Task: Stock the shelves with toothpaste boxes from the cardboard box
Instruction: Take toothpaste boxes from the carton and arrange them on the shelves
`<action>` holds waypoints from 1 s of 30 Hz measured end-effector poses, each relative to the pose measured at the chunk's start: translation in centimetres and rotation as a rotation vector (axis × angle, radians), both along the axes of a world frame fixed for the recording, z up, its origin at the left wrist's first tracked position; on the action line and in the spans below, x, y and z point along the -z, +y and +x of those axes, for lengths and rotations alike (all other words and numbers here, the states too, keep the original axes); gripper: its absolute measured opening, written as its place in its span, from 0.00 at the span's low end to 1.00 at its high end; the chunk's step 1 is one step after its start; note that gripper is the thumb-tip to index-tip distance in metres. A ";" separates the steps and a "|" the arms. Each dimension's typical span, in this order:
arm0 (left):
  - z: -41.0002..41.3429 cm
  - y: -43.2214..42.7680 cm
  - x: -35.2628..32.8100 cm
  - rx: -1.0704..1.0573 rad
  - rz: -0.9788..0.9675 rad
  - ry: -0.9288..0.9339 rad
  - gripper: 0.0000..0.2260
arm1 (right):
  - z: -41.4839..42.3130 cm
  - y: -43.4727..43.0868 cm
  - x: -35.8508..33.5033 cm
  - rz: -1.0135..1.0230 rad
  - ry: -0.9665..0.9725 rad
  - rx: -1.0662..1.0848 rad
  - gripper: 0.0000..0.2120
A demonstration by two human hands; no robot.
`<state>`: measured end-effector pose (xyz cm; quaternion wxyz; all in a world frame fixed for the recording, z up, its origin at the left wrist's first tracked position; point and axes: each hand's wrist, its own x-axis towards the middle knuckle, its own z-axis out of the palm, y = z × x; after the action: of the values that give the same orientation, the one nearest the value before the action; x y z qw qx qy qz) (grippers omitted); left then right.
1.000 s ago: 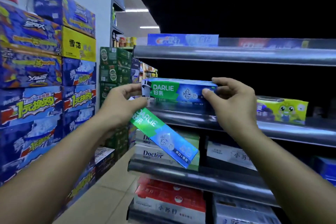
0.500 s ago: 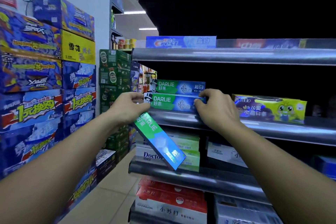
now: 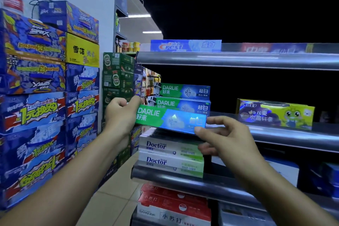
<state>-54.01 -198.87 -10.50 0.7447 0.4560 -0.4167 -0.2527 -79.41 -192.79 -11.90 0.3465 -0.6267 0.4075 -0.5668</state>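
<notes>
The left hand (image 3: 121, 115) had its grip closed round the left end of a green-and-blue Darlie toothpaste box (image 3: 170, 120), fingers curled over the top edge, holding it level and lengthwise just in front of the middle shelf (image 3: 284, 135). The right hand (image 3: 226, 138) hung at the box's other end with its fingers loosely spread, thumb and forefinger bracketing the right corner. Whether that grip had closed on the carton or only brushed it could not be told. Behind the held box, two stacked Darlie boxes (image 3: 183, 97) already lay on the shelf, with a yellow children's pack (image 3: 275, 113) well apart to the right and Doctor boxes (image 3: 170, 154) on the shelf below. The cardboard box was not in view. The carton looked light and stiff along its length, but thin-walled and glossy, so it would likely dent under a hard squeeze at mid-span and could slide between the fingers. The short ends, where the flaps double the card, seemed the best places to hold. A light pinch at each end would probably keep it square while it was set on top of the stack or beside it.
</notes>
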 end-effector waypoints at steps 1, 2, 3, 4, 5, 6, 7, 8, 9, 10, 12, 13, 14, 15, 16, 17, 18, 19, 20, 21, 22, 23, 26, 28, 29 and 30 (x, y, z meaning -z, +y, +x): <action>-0.4 0.0 0.1 0.008 -0.027 0.019 0.22 | 0.0 -0.1 -0.2 -0.019 -0.032 0.008 0.18; -0.8 0.1 0.1 0.015 -0.056 0.030 0.22 | 0.0 -0.1 -0.5 -0.045 -0.053 0.024 0.17; -1.1 0.1 0.0 0.025 -0.088 0.031 0.23 | 0.0 -0.2 -0.8 -0.076 -0.065 0.047 0.17; -1.4 0.2 -0.1 0.035 -0.115 0.027 0.23 | 0.0 -0.2 -1.0 -0.110 -0.075 0.072 0.17; -1.6 0.4 -0.4 0.051 -0.139 0.021 0.24 | -0.1 -0.3 -1.4 -0.144 -0.083 0.097 0.16; -1.7 0.6 -0.7 0.072 -0.154 0.019 0.24 | -0.2 -0.5 -1.7 -0.172 -0.091 0.118 0.15; -1.7 0.7 -1.1 0.093 -0.162 0.027 0.24 | -0.3 -0.8 -2.0 -0.194 -0.094 0.136 0.14; -1.6 0.7 -1.5 0.109 -0.166 0.036 0.23 | -0.4 -1.3 -2.4 -0.214 -0.089 0.152 0.14; -1.5 0.6 -1.9 0.117 -0.166 0.034 0.21 | -0.5 -1.8 -2.8 -0.233 -0.077 0.170 0.13; -1.3 0.5 -2.3 0.114 -0.170 0.009 0.16 | -0.6 -2.4 -3.2 -0.253 -0.062 0.188 0.13; -1.0 0.3 -3.0 0.087 -0.163 -0.096 0.06 | -0.8 -3.7 -4.0 -0.299 -0.037 0.220 0.12; -0.9 0.1 -3.4 0.071 -0.154 -0.153 0.08 | -0.9 -4.4 -4.4 -0.325 -0.027 0.234 0.12; -0.7 -0.1 -3.8 0.050 -0.145 -0.197 0.10 | -0.8 -5.0 -4.8 -0.345 -0.013 0.247 0.12; -0.6 -0.4 -4.2 0.020 -0.143 -0.229 0.12 | -0.8 -5.6 -5.1 -0.356 0.008 0.263 0.12; -0.5 -0.7 -4.5 -0.005 -0.150 -0.249 0.13 | -0.8 -6.2 -5.5 -0.363 0.035 0.280 0.12; -0.4 -0.9 -4.9 -0.030 -0.160 -0.266 0.13 | -0.7 -6.8 -5.8 -0.366 0.057 0.298 0.12; -0.3 -1.2 -5.0 -0.053 -0.165 -0.283 0.13 | -0.5 -7.2 -6.0 -0.368 0.079 0.320 0.11; -0.2 -1.5 -5.1 -0.081 -0.157 -0.312 0.13 | -0.4 -7.6 -6.2 -0.370 0.109 0.349 0.11; -0.2 -1.8 -5.1 -0.107 -0.135 -0.352 0.13 | -0.3 -8.0 -6.3 -0.363 0.155 0.387 0.11; -0.2 -2.1 -4.9 -0.124 -0.101 -0.393 0.13 | -0.2 -8.2 -6.3 -0.340 0.210 0.418 0.11; -0.2 -2.3 -4.5 -0.127 -0.060 -0.426 0.14 | -0.1 -8.3 -6.2 -0.307 0.264 0.438 0.11; -0.2 -2.6 -4.2 -0.122 -0.017 -0.453 0.15 | 0.0 -8.4 -6.0 -0.277 0.309 0.449 0.11; -0.1 -3.4 -3.4 -0.149 0.066 -0.517 0.22 | 0.0 -8.7 -5.8 -0.243 0.372 0.485 0.10; 0.0 -3.9 -3.4 -0.167 0.089 -0.517 0.21 | 0.0 -8.9 -6.1 -0.223 0.394 0.511 0.11; 0.0 -4.1 -3.5 -0.174 0.102 -0.511 0.20 | 0.1 -9.0 -6.3 -0.208 0.407 0.523 0.13; 0.0 -4.3 -3.6 -0.190 0.118 -0.519 0.19 | 0.2 -9.2 -6.5 -0.193 0.427 0.536 0.14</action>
<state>-54.04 -203.17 -6.93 0.6055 0.5852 -0.5333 -0.0803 -79.24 -201.97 -5.40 0.0316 -0.6319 0.5651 -0.5295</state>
